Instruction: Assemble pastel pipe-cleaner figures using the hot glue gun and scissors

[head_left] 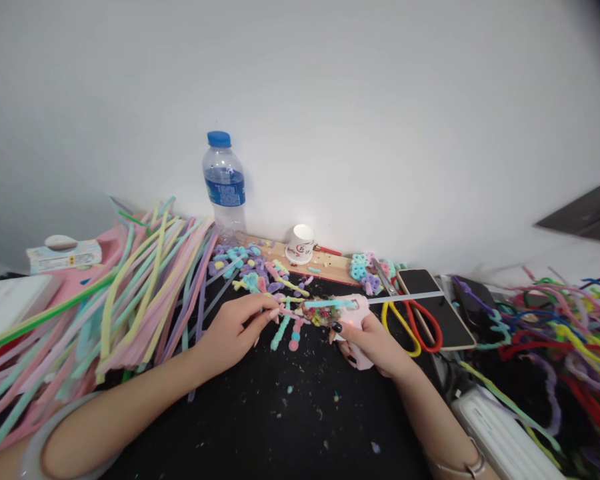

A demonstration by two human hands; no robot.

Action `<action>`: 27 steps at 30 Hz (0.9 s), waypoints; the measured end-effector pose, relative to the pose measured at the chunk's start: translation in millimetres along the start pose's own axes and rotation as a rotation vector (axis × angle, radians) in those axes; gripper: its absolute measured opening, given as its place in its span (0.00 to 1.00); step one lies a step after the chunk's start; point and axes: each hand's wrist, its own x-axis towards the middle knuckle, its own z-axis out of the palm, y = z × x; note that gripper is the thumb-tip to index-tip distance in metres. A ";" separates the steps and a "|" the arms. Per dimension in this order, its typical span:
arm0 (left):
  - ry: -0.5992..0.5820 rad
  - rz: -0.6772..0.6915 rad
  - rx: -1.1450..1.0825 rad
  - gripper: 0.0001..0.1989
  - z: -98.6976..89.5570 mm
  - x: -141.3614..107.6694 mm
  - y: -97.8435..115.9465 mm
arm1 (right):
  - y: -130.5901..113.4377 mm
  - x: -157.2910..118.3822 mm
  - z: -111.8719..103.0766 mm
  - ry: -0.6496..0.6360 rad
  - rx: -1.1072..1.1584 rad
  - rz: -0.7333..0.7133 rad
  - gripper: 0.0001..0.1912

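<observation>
My right hand (379, 345) is wrapped round the handle of a pale pink hot glue gun (362, 313), its nozzle end pointing left. A translucent glue stick (407, 296) juts out of the gun's back. Bits of colourful fuzz and a turquoise strip cover the gun's front. Close to the nozzle, my left hand (236, 331) pinches a thin pink pipe cleaner piece (291, 312) between thumb and fingertips; its near end is hidden by the fingers. Just below lie a turquoise twisted piece (281, 334) and a pink and blue one (295, 335); whether they join the held piece I cannot tell.
Long pastel pipe cleaners (150, 293) are heaped at left. Behind the hands stand a water bottle (224, 187) and a paper cup (301, 244) on a wooden board (330, 267). Scissors (411, 327), a phone (437, 310), and tangled pipe cleaners (575, 347) lie at right.
</observation>
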 end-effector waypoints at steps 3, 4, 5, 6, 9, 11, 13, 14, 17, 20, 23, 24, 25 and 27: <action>-0.004 -0.004 0.004 0.10 -0.5 0.5 0.5 | 0.7 0.3 -0.5 0.011 -0.002 0.000 0.19; -0.005 -0.007 0.004 0.10 -0.7 0.6 0.7 | 0.7 0.3 -0.6 0.011 -0.005 -0.002 0.19; -0.004 -0.009 0.003 0.10 -0.9 0.6 0.9 | 0.6 0.4 -0.7 0.012 -0.008 -0.004 0.19; -0.005 -0.009 0.002 0.10 -0.9 0.6 1.0 | 0.5 0.5 -0.8 0.014 -0.011 -0.006 0.19; -0.002 -0.002 -0.003 0.10 -0.8 0.3 1.1 | 0.3 0.6 -1.1 0.028 -0.013 -0.015 0.19; -0.001 0.001 -0.002 0.10 -0.6 0.1 1.0 | 0.5 0.7 -1.4 0.029 -0.014 -0.016 0.19; -0.002 0.000 -0.006 0.10 -0.5 0.1 1.0 | 1.0 0.8 -1.9 0.029 -0.018 -0.015 0.19; -0.004 -0.004 -0.009 0.10 -0.5 0.1 1.0 | 1.4 0.9 -2.2 0.031 -0.019 -0.014 0.19; -0.008 -0.020 -0.014 0.10 -0.6 0.2 1.3 | 2.7 1.3 -3.3 0.034 -0.021 -0.012 0.18; -0.011 -0.027 -0.010 0.10 -0.7 0.0 1.3 | 4.0 1.8 -4.5 0.028 -0.024 -0.014 0.18; -0.012 -0.020 -0.002 0.10 -0.8 -0.3 1.0 | 4.8 2.0 -5.5 0.030 -0.024 -0.010 0.19; -0.013 -0.019 0.002 0.10 -0.9 -0.3 0.9 | 4.9 2.0 -5.7 0.030 -0.025 -0.008 0.19; -0.012 -0.019 0.005 0.10 -1.0 -0.2 0.9 | 5.0 2.0 -5.9 0.029 -0.026 -0.008 0.18; -0.012 -0.021 0.008 0.10 -1.2 0.0 1.1 | 5.0 1.8 -6.2 0.027 -0.029 -0.010 0.18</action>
